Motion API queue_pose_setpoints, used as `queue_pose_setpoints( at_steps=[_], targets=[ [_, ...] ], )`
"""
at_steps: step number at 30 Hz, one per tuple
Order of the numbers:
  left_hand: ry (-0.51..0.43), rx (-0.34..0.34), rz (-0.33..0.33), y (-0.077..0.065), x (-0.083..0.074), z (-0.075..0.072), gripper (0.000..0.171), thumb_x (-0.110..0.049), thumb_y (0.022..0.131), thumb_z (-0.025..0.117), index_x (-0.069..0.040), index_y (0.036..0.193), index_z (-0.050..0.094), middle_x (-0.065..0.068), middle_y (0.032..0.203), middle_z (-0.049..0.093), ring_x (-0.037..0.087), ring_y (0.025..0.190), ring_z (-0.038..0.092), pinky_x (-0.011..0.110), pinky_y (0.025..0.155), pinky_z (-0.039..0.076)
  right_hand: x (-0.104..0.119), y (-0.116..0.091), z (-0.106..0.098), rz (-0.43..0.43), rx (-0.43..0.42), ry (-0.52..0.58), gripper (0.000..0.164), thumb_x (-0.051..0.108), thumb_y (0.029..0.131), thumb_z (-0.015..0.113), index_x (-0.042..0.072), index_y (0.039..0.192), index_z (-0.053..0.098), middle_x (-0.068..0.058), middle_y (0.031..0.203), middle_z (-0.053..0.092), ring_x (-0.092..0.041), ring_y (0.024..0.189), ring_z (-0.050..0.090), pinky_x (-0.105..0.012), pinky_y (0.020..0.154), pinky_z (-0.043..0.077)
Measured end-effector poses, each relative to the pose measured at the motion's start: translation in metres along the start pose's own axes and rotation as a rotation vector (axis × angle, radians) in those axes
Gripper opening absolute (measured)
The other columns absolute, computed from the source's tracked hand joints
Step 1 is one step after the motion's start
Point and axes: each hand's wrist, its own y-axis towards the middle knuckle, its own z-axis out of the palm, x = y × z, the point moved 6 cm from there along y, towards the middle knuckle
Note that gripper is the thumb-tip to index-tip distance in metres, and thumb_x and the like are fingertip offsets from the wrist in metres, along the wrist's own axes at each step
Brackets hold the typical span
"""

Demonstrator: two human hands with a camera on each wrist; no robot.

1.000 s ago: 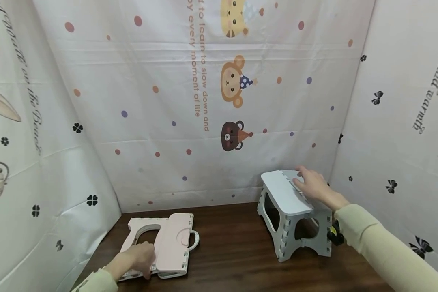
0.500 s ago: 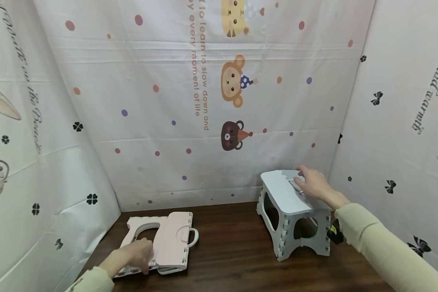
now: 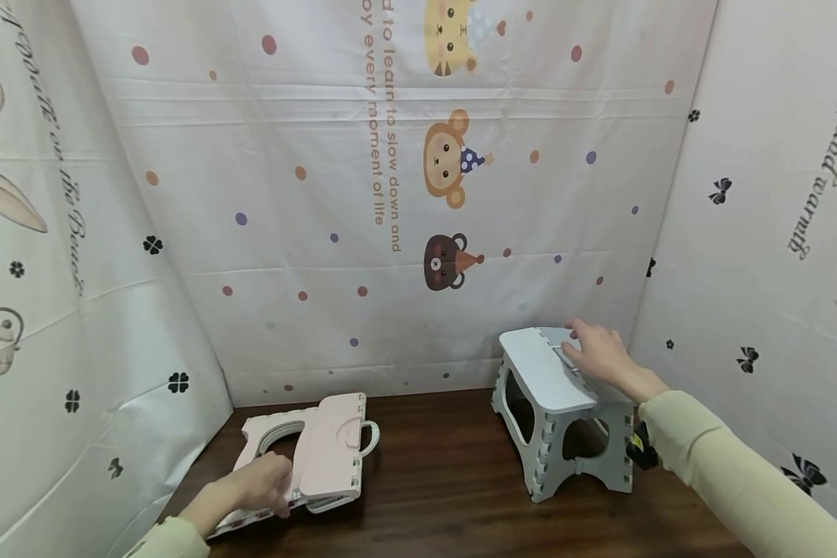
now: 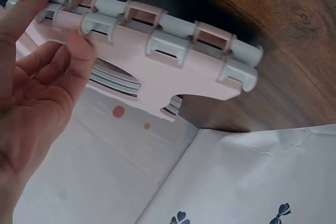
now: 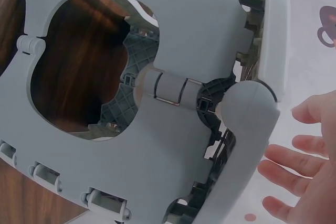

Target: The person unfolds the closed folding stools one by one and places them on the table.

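A pink folding step stool (image 3: 331,449), folded flat with a pale handle loop, is at the left of the table, its near edge tilted up off the wood. My left hand (image 3: 261,484) grips that near hinged edge. In the left wrist view, the thumb and fingers of the left hand (image 4: 39,77) close round the hinge bars of the pink stool (image 4: 152,59). At the right stands an unfolded grey-blue step stool (image 3: 547,372). My right hand (image 3: 600,353) is over its top, fingers spread. The right wrist view shows the right hand (image 5: 307,166) with loose fingers beside the top edge of the grey-blue stool (image 5: 184,30).
Both stools are on a dark brown wooden table (image 3: 425,480). A printed white cloth (image 3: 307,232) hangs behind them, with cloth walls at left and right. A black and yellow item (image 3: 642,448) shows at the right wrist, beside the grey-blue stool.
The near edge of the pink stool has risen, with my left hand moving up slightly along with it. My right hand and the grey-blue stool have stayed in place.
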Motion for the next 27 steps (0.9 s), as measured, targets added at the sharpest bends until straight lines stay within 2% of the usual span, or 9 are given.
queue_pose_setpoints(
  at_steps=[3, 9, 16, 22, 27],
  targets=[
    [-0.023, -0.047, 0.022, 0.002, 0.001, -0.003, 0.037, -0.025, 0.059, 0.086, -0.016, 0.062, 0.050, -0.014, 0.056, 0.041, 0.002, 0.054, 0.035, 0.020, 0.051, 0.031, 0.000, 0.000, 0.000, -0.007, -0.007, -0.011, 0.042, 0.018, 0.093, 0.054, -0.007, 0.126, 0.052, -0.028, 0.114, 0.064, -0.046, 0.105, 0.058, -0.065, 0.089, 0.036],
    [-0.115, -0.103, 0.022, 0.003, 0.003, -0.011, 0.039, -0.023, 0.065, 0.085, -0.010, 0.065, 0.049, -0.012, 0.058, 0.038, -0.001, 0.053, 0.033, 0.018, 0.048, 0.029, 0.001, 0.001, -0.001, -0.008, -0.014, -0.018, 0.041, 0.018, 0.093, 0.054, -0.007, 0.126, 0.052, -0.028, 0.113, 0.065, -0.046, 0.105, 0.058, -0.064, 0.089, 0.036],
    [-0.194, -0.249, 0.036, 0.002, -0.006, -0.029, 0.034, -0.028, 0.070, 0.083, -0.010, 0.070, 0.054, -0.011, 0.060, 0.045, -0.003, 0.054, 0.037, 0.018, 0.047, 0.034, 0.005, 0.002, -0.001, -0.020, -0.016, -0.009, 0.041, 0.018, 0.093, 0.055, -0.007, 0.126, 0.052, -0.029, 0.114, 0.064, -0.047, 0.105, 0.058, -0.065, 0.091, 0.036],
    [-0.247, -0.322, -0.047, 0.002, -0.009, -0.030, 0.030, -0.031, 0.074, 0.080, -0.012, 0.074, 0.056, -0.009, 0.061, 0.048, -0.002, 0.055, 0.041, 0.019, 0.048, 0.037, 0.003, 0.001, 0.000, -0.014, -0.009, -0.012, 0.041, 0.018, 0.094, 0.053, -0.006, 0.126, 0.051, -0.029, 0.115, 0.064, -0.047, 0.107, 0.057, -0.065, 0.092, 0.035],
    [-0.268, -0.398, -0.138, 0.003, -0.011, -0.031, 0.035, -0.035, 0.074, 0.081, -0.012, 0.075, 0.055, -0.006, 0.065, 0.051, 0.001, 0.057, 0.043, 0.020, 0.050, 0.038, 0.003, 0.002, 0.000, -0.021, -0.020, -0.011, 0.039, 0.018, 0.093, 0.054, -0.007, 0.124, 0.052, -0.029, 0.114, 0.064, -0.047, 0.107, 0.057, -0.065, 0.091, 0.036]
  ],
)
